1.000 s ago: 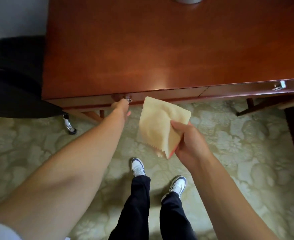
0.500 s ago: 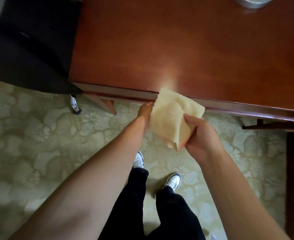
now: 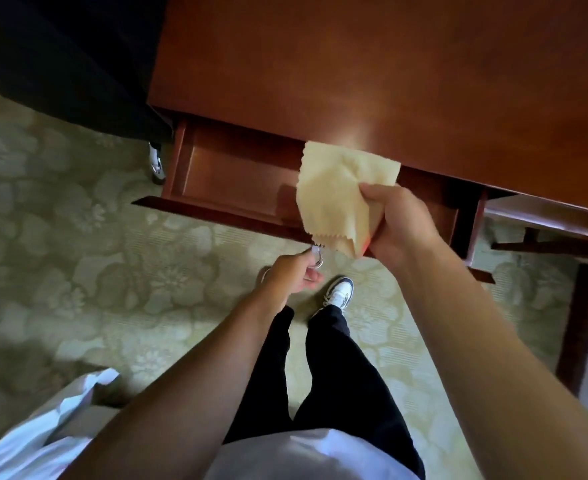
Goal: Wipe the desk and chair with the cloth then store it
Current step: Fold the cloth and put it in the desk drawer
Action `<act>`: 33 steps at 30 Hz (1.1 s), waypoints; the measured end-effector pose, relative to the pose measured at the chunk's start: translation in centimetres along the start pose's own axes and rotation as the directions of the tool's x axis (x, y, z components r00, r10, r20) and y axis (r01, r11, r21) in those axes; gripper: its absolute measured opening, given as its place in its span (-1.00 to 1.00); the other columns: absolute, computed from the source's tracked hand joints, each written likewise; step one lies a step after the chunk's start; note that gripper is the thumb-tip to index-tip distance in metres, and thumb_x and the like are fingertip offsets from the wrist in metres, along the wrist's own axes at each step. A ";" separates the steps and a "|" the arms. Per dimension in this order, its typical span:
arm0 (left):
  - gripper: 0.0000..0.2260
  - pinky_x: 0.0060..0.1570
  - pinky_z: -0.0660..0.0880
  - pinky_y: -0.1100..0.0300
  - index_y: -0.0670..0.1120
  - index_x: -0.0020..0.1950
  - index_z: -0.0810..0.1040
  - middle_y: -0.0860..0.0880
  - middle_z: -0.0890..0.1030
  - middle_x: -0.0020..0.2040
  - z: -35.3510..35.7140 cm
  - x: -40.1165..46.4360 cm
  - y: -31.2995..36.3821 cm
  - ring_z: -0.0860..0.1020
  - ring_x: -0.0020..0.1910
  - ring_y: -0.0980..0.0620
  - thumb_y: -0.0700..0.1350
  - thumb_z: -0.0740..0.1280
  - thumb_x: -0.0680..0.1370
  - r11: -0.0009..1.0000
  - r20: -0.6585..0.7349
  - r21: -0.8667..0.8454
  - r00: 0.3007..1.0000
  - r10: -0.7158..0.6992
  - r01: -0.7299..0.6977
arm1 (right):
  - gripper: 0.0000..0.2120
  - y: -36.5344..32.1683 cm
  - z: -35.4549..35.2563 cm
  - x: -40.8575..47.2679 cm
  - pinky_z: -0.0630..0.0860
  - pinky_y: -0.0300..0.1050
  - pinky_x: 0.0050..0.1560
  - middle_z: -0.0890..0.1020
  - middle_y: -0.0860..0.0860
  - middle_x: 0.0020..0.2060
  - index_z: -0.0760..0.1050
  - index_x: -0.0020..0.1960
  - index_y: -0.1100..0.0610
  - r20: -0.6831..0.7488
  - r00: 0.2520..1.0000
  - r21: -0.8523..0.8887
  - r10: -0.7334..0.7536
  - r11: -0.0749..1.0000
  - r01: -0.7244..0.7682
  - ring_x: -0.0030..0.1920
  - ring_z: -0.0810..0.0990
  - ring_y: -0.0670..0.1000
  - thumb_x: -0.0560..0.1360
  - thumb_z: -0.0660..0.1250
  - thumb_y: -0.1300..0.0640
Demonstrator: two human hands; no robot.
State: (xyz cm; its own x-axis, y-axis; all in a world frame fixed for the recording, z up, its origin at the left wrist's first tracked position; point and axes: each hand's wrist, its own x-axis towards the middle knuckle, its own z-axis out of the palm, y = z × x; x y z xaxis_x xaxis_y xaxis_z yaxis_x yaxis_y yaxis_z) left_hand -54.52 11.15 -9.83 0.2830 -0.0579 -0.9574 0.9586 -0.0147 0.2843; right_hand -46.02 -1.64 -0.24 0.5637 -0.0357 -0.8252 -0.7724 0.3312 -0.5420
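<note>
Head view, looking down. Right hand (image 3: 401, 223) grips the cloth (image 3: 341, 195) – thumb across the top, fingers curled under it, so the folded yellow sheet stands up and left out of the fist. A sliver of orange shows at the cloth's lower corner, against the palm. Its zigzag lower edge hangs just above the drawer front.

The cloth sits over the right part of the open drawer (image 3: 237, 178), its upper corner overlapping the front edge of the desk (image 3: 372, 71). Whether it touches the wood there cannot be told. The drawer floor that shows is bare wood.

Left hand (image 3: 294, 273) is below and left of the cloth, near it but apart. Its fingers are curled round the small metal handle (image 3: 317, 256) on the drawer front – the handle shows as a bright loop between fingertips and wood. The two hands do not touch.

Chair (image 3: 67, 60): a dark mass at upper left, beside the desk's left end, one shiny caster (image 3: 156, 164) showing just left of the drawer's side.

Floor is pale green carpet (image 3: 78, 237) with a flower pattern. Black trousers and a white shoe (image 3: 337, 294) stand under the hands; the other shoe is mostly hidden by the left wrist. White garment at the bottom edge.
</note>
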 end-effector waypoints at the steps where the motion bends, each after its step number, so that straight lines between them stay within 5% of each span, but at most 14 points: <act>1: -0.85 -0.07 0.47 0.28 -0.11 -0.11 0.55 -0.06 0.66 -0.10 -0.3 -0.1 -0.8 0.64 -0.14 0.02 -0.11 0.24 0.60 0.999 0.026 0.023 0.999 -0.037 0.036 | -0.83 0.4 0.1 0.2 0.65 0.09 -0.09 0.74 0.10 -0.10 0.56 0.10 0.21 -0.008 0.999 -0.024 0.036 0.999 -0.036 -0.10 0.72 0.11 0.54 0.29 0.33; 3: -0.90 0.10 0.48 0.17 -0.12 0.05 0.56 -0.06 0.66 0.05 -1.4 -0.6 -2.4 0.61 0.07 -0.02 -0.13 0.30 0.59 0.997 0.070 -0.016 0.995 -0.070 0.071 | -0.85 1.5 0.5 0.7 0.65 0.05 -0.16 0.74 0.10 -0.10 0.56 0.08 0.20 -0.013 0.991 -0.067 0.130 0.989 -0.131 -0.12 0.73 0.12 0.54 0.30 0.31; 6: -0.80 0.21 0.54 -0.02 -0.25 -0.04 0.55 -0.18 0.60 0.04 -4.6 -1.2 -4.5 0.53 0.21 -0.16 -0.25 0.45 0.38 0.935 0.102 -0.352 0.991 0.090 -0.049 | -0.79 3.2 1.4 1.8 0.65 0.14 -0.05 0.71 0.15 0.02 0.53 0.17 0.22 -0.003 0.976 -0.125 0.219 0.968 -0.218 -0.01 0.71 0.18 0.54 0.29 0.28; 9: -0.91 0.05 0.63 -0.10 -0.32 -0.16 0.61 -0.25 0.60 -0.08 -8.1 -1.3 -6.0 0.56 0.24 -0.21 -0.38 0.31 0.48 0.740 0.121 -0.669 0.972 0.202 -0.071 | -0.72 4.6 2.9 3.1 0.64 0.13 -0.03 0.69 0.19 0.08 0.51 0.24 0.28 0.040 0.968 -0.176 0.246 0.956 -0.235 0.06 0.69 0.21 0.54 0.26 0.31; 11: -0.64 0.12 0.58 -0.23 -0.26 -0.18 0.62 -0.19 0.61 -0.12 -9.4 -1.6 -6.1 0.59 0.20 -0.18 -0.39 0.07 0.63 0.601 0.028 -0.793 0.980 0.196 -0.098 | -0.66 5.3 4.5 3.8 0.63 0.14 0.02 0.66 0.25 0.13 0.47 0.29 0.34 0.064 0.963 -0.222 0.263 0.944 -0.243 0.08 0.68 0.21 0.53 0.24 0.32; 12: -0.74 0.20 0.50 -0.32 -0.28 -0.08 0.59 -0.20 0.59 -0.01 -9.8 -1.8 -5.9 0.55 0.23 -0.23 -0.37 0.11 0.62 0.535 -0.016 -0.839 0.987 0.158 -0.099 | -0.61 5.7 5.4 4.2 0.61 0.18 0.08 0.63 0.29 0.16 0.44 0.33 0.38 0.073 0.959 -0.247 0.275 0.936 -0.250 0.09 0.67 0.22 0.52 0.23 0.32; 13: -0.85 0.24 0.45 -0.35 -0.29 0.02 0.54 -0.22 0.54 0.10 -10.2 -2.3 -5.7 0.50 0.26 -0.26 -0.38 0.18 0.59 0.501 -0.047 -0.857 0.987 0.154 -0.119 | -0.57 5.9 6.5 4.5 0.58 0.22 0.14 0.61 0.31 0.18 0.41 0.36 0.38 0.086 0.954 -0.268 0.287 0.929 -0.256 0.11 0.66 0.23 0.51 0.23 0.31; 16: -0.75 0.11 0.57 -0.15 -0.36 0.24 0.44 -0.30 0.50 0.21 -11.1 -2.6 -5.1 0.44 0.36 -0.29 -0.45 0.13 0.59 0.532 -0.096 -0.828 0.980 0.172 -0.175 | -0.58 6.5 9.9 5.2 0.54 0.24 0.21 0.67 0.16 0.15 0.46 0.36 0.21 0.164 0.942 -0.255 0.292 0.935 -0.245 0.15 0.65 0.21 0.50 0.20 0.31; 21: -0.23 0.09 0.61 0.06 -0.44 0.48 0.18 -0.40 0.35 0.41 -11.8 -2.1 -5.4 0.38 0.44 -0.28 -0.30 0.44 0.35 0.563 -0.091 -0.801 0.970 0.225 -0.206 | -0.79 7.4 14.4 7.0 0.63 -0.02 -0.10 0.72 0.08 0.01 0.52 0.13 0.18 0.226 0.939 -0.300 0.260 0.936 -0.187 0.00 0.71 0.09 0.56 0.20 0.31; 23: -0.10 -0.03 0.64 0.11 -0.37 0.54 0.08 -0.36 0.40 0.37 -11.8 -1.9 -5.4 0.42 0.40 -0.29 -0.34 0.47 0.30 0.546 -0.131 -0.812 0.977 0.171 -0.204 | -0.87 8.3 14.9 8.3 0.60 -0.01 -0.10 0.69 0.12 -0.10 0.53 0.00 0.19 0.122 0.976 -0.481 0.182 0.871 -0.102 -0.06 0.69 0.14 0.49 0.28 0.33; 27: -0.01 0.26 0.53 -0.12 -0.16 0.60 0.08 -0.28 0.48 0.35 -12.1 -1.0 -5.7 0.53 0.33 -0.17 -0.28 0.57 0.30 0.520 -0.078 -0.839 0.981 0.180 -0.162 | -0.69 9.6 15.6 9.7 0.64 0.02 -0.04 0.63 0.05 -0.05 0.52 0.19 0.12 0.043 0.996 -0.800 -0.074 0.595 0.079 -0.02 0.62 0.13 0.46 0.30 0.27; 30: -0.03 0.30 0.50 -0.13 -0.16 0.59 0.11 -0.24 0.49 0.30 -12.1 -0.8 -6.0 0.61 0.23 -0.12 -0.24 0.58 0.30 0.549 -0.098 -0.817 0.980 0.172 -0.178 | -0.69 9.7 16.0 9.6 0.46 -0.17 -0.17 0.55 0.00 -0.08 0.49 0.20 0.06 0.075 0.979 -0.899 -0.189 0.411 0.148 -0.06 0.53 0.09 0.48 0.28 0.25; 33: -0.02 0.29 0.51 -0.11 -0.14 0.56 0.20 -0.27 0.41 0.42 -12.0 -0.7 -6.1 0.64 0.18 -0.14 -0.20 0.63 0.24 0.546 -0.099 -0.815 0.975 0.199 -0.194 | -0.69 10.3 16.7 9.4 0.59 -0.02 0.01 0.62 0.00 -0.06 0.52 0.15 0.04 0.044 0.993 -0.872 -0.107 0.482 0.090 0.02 0.61 0.13 0.42 0.30 0.20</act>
State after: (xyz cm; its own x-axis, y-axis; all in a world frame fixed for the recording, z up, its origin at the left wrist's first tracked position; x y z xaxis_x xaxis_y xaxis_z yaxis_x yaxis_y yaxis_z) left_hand -60.23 23.21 -11.56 0.4694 0.0392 -0.8821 0.4939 0.8165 0.2991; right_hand -43.76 17.19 -10.90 0.6556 -0.0299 -0.7545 -0.5763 -0.6655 -0.4743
